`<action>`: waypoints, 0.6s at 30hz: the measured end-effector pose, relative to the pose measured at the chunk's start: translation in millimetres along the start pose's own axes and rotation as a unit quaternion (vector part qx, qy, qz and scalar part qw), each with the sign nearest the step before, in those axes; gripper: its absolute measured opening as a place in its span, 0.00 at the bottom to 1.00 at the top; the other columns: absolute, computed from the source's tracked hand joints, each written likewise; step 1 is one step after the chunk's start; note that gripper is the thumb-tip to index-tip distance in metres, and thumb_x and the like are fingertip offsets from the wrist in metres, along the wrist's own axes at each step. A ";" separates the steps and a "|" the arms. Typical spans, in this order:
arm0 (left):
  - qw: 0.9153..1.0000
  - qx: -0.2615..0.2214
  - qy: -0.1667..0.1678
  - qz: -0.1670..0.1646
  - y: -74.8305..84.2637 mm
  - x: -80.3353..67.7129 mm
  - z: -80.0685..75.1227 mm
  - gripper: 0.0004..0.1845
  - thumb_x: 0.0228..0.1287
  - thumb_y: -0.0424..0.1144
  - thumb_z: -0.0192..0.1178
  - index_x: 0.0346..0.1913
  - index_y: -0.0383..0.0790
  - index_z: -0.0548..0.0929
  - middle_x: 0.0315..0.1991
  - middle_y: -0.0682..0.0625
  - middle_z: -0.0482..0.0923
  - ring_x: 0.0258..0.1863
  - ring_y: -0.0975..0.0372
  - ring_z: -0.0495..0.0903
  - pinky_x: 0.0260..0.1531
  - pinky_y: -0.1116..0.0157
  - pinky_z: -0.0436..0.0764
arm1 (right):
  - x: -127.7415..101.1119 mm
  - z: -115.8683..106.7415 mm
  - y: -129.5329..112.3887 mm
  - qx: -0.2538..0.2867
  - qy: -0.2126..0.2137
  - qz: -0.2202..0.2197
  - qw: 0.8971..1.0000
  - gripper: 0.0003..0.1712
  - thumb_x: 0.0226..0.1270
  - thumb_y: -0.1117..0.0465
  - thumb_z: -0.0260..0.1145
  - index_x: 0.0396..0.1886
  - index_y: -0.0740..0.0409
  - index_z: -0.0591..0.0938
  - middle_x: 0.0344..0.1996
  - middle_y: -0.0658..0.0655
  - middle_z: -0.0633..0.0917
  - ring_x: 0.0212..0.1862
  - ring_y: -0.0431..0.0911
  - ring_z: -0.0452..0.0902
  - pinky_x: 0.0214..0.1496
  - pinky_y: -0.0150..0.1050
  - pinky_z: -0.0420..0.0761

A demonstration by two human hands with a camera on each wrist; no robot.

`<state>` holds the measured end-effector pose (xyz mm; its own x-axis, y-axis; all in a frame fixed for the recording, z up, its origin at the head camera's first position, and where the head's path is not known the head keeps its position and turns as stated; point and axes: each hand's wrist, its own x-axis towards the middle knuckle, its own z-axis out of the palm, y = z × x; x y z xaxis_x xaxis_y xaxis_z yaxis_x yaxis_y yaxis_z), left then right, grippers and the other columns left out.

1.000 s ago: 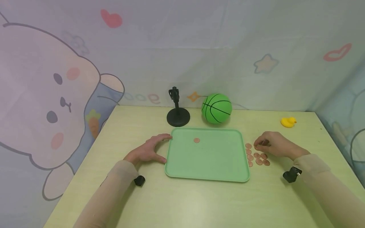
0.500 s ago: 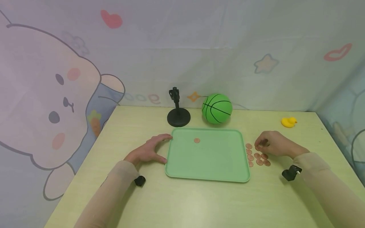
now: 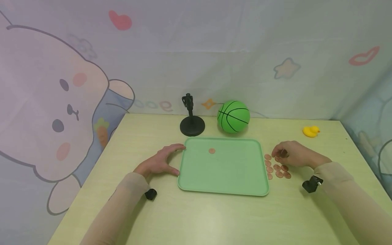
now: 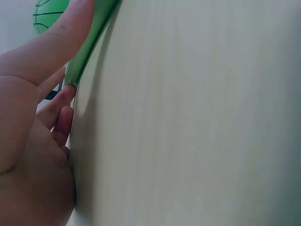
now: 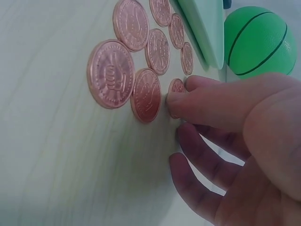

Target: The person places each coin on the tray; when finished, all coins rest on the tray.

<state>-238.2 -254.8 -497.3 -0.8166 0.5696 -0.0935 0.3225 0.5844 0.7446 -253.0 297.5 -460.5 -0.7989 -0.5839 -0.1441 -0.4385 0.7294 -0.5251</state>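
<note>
My left hand (image 3: pixel 160 160) rests beside the light green tray (image 3: pixel 223 192), thumb and fingers spread against its left rim. In the left wrist view the fingertips meet the tray's edge. One copper-coloured coin (image 3: pixel 212 150) lies inside the tray near its back left. At the tray's right, my right hand (image 3: pixel 294 153) is over a group of similar coins on the table. Its thumb touches one coin (image 5: pixel 176 85), which lies flat, and the index fingertip is just beyond that coin's far edge. Several other coins (image 5: pixel 111 74) lie flat close by.
A green ball (image 3: pixel 233 116) with black lines stands behind the tray. Left of it is a black stand (image 3: pixel 192 126) on a round base. A yellow toy duck (image 3: pixel 310 131) sits at the table's back right. A printed cloth backdrop (image 3: pixel 199 61) hangs behind the table.
My right index finger has shifted slightly left, away from the thumb, uncovering more of the coin between them. The left hand and tray stay as they were.
</note>
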 end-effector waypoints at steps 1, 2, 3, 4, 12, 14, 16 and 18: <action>1.000 0.000 0.000 0.000 -0.6 0.3 0.1 0.56 0.46 0.45 0.86 0.79 0.50 0.67 0.82 0.48 0.58 0.82 0.47 0.51 0.80 0.39 0.49 | 0.5 -0.5 -0.1 0.000 -0.004 0.004 1.000 0.08 0.67 0.71 0.71 0.43 0.56 0.88 0.39 0.48 0.87 0.41 0.44 0.83 0.47 0.41 0.85; 1.000 -0.002 0.000 0.000 -1.0 0.5 0.2 0.56 0.46 0.45 0.86 0.79 0.51 0.67 0.82 0.48 0.58 0.82 0.47 0.51 0.80 0.39 0.49 | 0.9 -1.0 -0.6 0.000 -0.008 0.007 1.000 0.08 0.67 0.70 0.71 0.43 0.56 0.88 0.39 0.48 0.87 0.41 0.44 0.82 0.47 0.41 0.85; 1.000 -0.004 -0.001 0.000 -1.1 0.5 0.4 0.56 0.47 0.45 0.86 0.79 0.51 0.67 0.82 0.48 0.58 0.82 0.47 0.51 0.79 0.38 0.49 | 1.3 -1.5 -0.9 -0.001 -0.012 0.011 1.000 0.07 0.68 0.69 0.71 0.42 0.56 0.88 0.38 0.48 0.87 0.41 0.44 0.81 0.47 0.41 0.85; 1.000 -0.006 -0.001 0.000 -1.0 0.4 0.3 0.56 0.47 0.45 0.86 0.79 0.51 0.67 0.82 0.48 0.58 0.82 0.47 0.51 0.79 0.38 0.49 | 1.8 -2.2 -1.2 -0.002 -0.016 0.014 1.000 0.07 0.68 0.69 0.71 0.42 0.56 0.87 0.38 0.48 0.86 0.41 0.44 0.81 0.47 0.41 0.84; 1.000 -0.004 -0.002 -0.004 0.2 0.5 -0.3 0.56 0.46 0.46 0.86 0.80 0.52 0.67 0.83 0.49 0.58 0.82 0.47 0.51 0.79 0.38 0.49 | 4.7 -4.3 -1.0 -0.016 -0.030 0.030 0.999 0.05 0.67 0.66 0.72 0.41 0.55 0.87 0.36 0.46 0.85 0.40 0.43 0.77 0.46 0.39 0.83; 1.000 -0.003 0.000 -0.004 0.2 0.3 -0.3 0.56 0.47 0.46 0.86 0.80 0.53 0.66 0.83 0.48 0.58 0.82 0.47 0.51 0.79 0.38 0.49 | 4.8 -4.5 -1.4 -0.019 -0.029 0.028 0.999 0.05 0.68 0.66 0.72 0.41 0.55 0.87 0.35 0.46 0.85 0.40 0.42 0.78 0.46 0.40 0.83; 1.000 -0.003 -0.001 -0.004 0.7 0.0 -0.4 0.56 0.47 0.46 0.86 0.80 0.52 0.66 0.83 0.48 0.58 0.82 0.47 0.51 0.79 0.38 0.49 | 4.8 -4.6 -2.1 -0.019 -0.030 0.027 0.999 0.04 0.68 0.66 0.72 0.41 0.55 0.87 0.35 0.46 0.85 0.39 0.42 0.78 0.45 0.39 0.83; 1.000 -0.003 -0.002 -0.001 0.5 -0.4 -0.3 0.56 0.47 0.46 0.86 0.80 0.51 0.66 0.82 0.47 0.58 0.82 0.46 0.51 0.79 0.37 0.49 | 4.3 -4.5 -2.6 -0.015 -0.032 0.028 0.999 0.04 0.68 0.66 0.71 0.41 0.55 0.86 0.34 0.46 0.85 0.39 0.42 0.78 0.44 0.38 0.83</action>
<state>-237.8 -254.9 -496.7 -0.8153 0.5707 -0.0981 0.3181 0.5829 0.7477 -257.2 294.7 -456.0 -0.7947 -0.5635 -0.2257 -0.4072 0.7707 -0.4901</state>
